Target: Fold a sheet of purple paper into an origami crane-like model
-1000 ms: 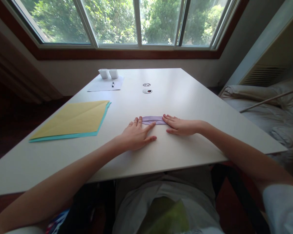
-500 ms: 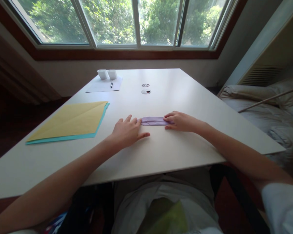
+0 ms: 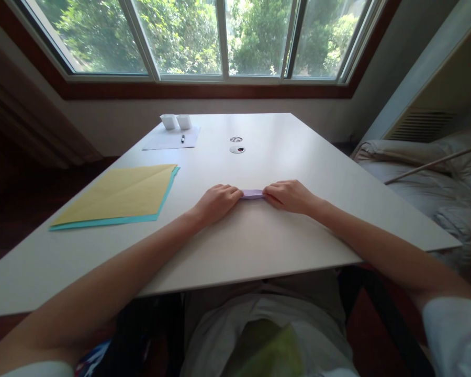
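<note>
Between my two hands, a narrow folded strip of purple paper [image 3: 253, 194] lies near the middle of the white table [image 3: 235, 246]. My left hand [image 3: 219, 202] is closed on the strip's left end, its fingers pressed together. At the other end, my right hand [image 3: 287, 196] grips the paper with bent fingers. Only the short middle part of the strip shows; both ends are hidden under the fingers.
Yellow paper [image 3: 118, 191] lies over a turquoise sheet [image 3: 102, 224] on the left. Farther back, two white cups [image 3: 176, 122] and a pen [image 3: 182, 139] rest on white paper [image 3: 157, 141]. Two round fittings [image 3: 237, 150] sit in the tabletop.
My left hand has moved right and closed from a spread pose onto the strip. My right fingers have drawn together. Less of the purple paper shows, and it looks narrower.
</note>
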{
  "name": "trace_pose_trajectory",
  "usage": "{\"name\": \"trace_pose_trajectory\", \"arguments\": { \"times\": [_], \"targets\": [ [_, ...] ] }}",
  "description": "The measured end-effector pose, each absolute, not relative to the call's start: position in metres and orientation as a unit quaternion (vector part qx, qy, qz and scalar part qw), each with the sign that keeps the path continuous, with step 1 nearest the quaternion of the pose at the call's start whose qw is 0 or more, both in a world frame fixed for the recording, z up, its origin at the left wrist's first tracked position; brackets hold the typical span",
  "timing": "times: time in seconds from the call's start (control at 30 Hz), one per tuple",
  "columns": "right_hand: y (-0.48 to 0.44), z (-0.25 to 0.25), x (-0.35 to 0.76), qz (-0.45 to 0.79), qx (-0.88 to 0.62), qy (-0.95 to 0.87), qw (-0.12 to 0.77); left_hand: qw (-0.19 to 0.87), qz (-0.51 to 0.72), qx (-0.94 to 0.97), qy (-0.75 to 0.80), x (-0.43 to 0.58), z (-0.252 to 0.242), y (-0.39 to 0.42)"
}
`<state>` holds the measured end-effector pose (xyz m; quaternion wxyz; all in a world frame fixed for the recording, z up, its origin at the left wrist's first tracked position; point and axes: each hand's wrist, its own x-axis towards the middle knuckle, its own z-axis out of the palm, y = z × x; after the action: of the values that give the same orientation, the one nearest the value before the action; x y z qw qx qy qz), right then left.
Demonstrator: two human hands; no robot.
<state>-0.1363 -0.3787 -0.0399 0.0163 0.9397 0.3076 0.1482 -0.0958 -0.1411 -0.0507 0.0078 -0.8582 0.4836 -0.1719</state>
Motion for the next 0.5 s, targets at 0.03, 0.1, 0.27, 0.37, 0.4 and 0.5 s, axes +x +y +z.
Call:
{"name": "trace_pose_trajectory", "arguments": {
  "times": [0.03, 0.1, 0.27, 0.37, 0.4, 0.5],
  "targets": [
    [-0.379, -0.041, -0.136, 0.149, 0.939, 0.311, 0.012, 0.012, -0.177, -0.860, 0.479, -0.094, -0.051, -0.141],
    [-0.379, -0.042, -0.135, 0.150, 0.937, 0.314, 0.001, 0.016, -0.183, -0.861, 0.474, -0.092, -0.050, -0.141],
    [-0.381, -0.037, -0.134, 0.151, 0.947, 0.254, -0.125, -0.078, -0.206, -0.872, 0.436, -0.097, -0.039, -0.139],
    [-0.387, -0.032, -0.130, 0.111, 0.923, 0.224, -0.294, -0.215, -0.128, -0.884, 0.394, -0.101, -0.030, -0.137],
    [-0.389, -0.031, -0.128, 0.087, 0.909, 0.223, -0.340, -0.264, -0.084, -0.882, 0.382, -0.101, -0.028, -0.136],
    [-0.394, -0.033, -0.123, 0.015, 0.884, 0.230, -0.406, -0.373, 0.030, -0.852, 0.367, -0.098, -0.031, -0.133]
  ]
}}
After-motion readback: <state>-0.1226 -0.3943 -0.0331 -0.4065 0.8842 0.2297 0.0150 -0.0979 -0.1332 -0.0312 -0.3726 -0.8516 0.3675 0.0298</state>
